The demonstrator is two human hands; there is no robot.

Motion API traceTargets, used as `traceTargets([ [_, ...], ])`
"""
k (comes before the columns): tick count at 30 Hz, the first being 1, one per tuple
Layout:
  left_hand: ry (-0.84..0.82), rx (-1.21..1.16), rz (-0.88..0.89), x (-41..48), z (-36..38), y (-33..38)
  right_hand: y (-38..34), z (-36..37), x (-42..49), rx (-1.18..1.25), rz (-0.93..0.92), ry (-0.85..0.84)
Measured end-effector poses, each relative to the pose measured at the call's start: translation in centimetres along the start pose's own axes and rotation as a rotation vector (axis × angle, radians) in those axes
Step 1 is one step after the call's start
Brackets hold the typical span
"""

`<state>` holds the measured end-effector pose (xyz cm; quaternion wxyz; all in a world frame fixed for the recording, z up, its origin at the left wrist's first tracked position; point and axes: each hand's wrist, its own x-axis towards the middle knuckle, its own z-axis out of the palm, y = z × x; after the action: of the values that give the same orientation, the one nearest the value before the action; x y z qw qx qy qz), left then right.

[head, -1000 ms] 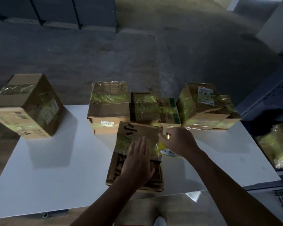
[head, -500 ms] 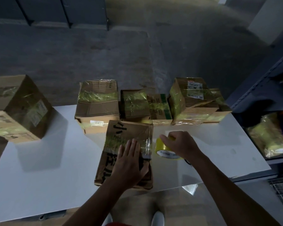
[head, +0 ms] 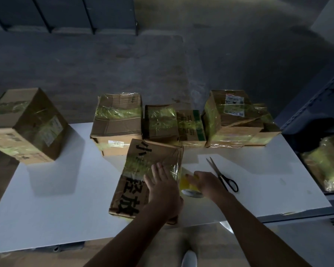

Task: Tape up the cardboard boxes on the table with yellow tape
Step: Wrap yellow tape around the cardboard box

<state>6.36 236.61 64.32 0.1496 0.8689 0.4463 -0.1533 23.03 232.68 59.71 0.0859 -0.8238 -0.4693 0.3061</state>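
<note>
A flat cardboard box (head: 137, 182) with large black characters lies near the front edge of the white table (head: 69, 189). A band of yellow tape crosses its top. My left hand (head: 163, 186) presses flat on that box, fingers spread. Just right of the box, my right hand (head: 207, 182) grips the yellow tape roll (head: 187, 185), which sits low against the box's right side. The strip between roll and box is hard to make out.
Black-handled scissors (head: 223, 175) lie on the table right of my right hand. Several taped boxes (head: 162, 122) line the far edge, and a larger box (head: 25, 126) stands at the left. A shelf unit (head: 326, 160) with a wrapped package stands at right.
My right hand has brought the tape roll down and in against the box's right side. The scissors, hidden before, now show. My left hand stays pressed on the box.
</note>
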Motion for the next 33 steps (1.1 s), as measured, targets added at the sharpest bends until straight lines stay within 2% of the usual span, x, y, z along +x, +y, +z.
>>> traceTargets([
  [4, 0.08, -0.113, 0.038, -0.1, 0.9, -1.2, -0.1, 0.7, 0.4, 0.019, -0.048, -0.06],
  [8, 0.084, -0.046, 0.044, 0.1, 1.1, -0.9, 0.3, 1.0, 0.4, 0.006, -0.082, -0.053],
  [11, 0.055, 0.001, 0.019, 0.4, 0.8, -0.4, 0.6, 1.2, 0.4, 0.087, -0.097, -0.054],
  [16, 0.1, 0.0, -0.006, 0.2, 1.2, 1.5, 1.4, 0.9, 0.3, 0.175, -0.164, 0.061],
  [19, 0.138, 0.043, -0.001, 0.3, 1.3, 2.0, 2.9, 0.5, 0.1, 0.265, -0.124, 0.216],
  [22, 0.144, 0.072, -0.011, 0.8, 1.2, 2.0, 5.6, 0.0, 0.0, 0.137, 0.01, 0.3],
  [24, 0.158, 0.089, -0.01, 1.0, 1.3, 2.2, 7.8, 0.0, -0.1, -0.019, 0.124, 0.303],
  [27, 0.182, 0.096, 0.009, 1.0, 1.8, 2.8, 10.4, 0.4, -0.3, -0.128, 0.24, 0.266],
  [31, 0.215, 0.058, 0.03, 1.0, 2.1, 2.4, 12.1, 1.2, -0.2, -0.189, 0.275, 0.248],
  [33, 0.227, -0.011, 0.103, 0.9, 2.3, 1.6, 11.9, 1.4, 0.1, -0.227, 0.252, 0.254],
])
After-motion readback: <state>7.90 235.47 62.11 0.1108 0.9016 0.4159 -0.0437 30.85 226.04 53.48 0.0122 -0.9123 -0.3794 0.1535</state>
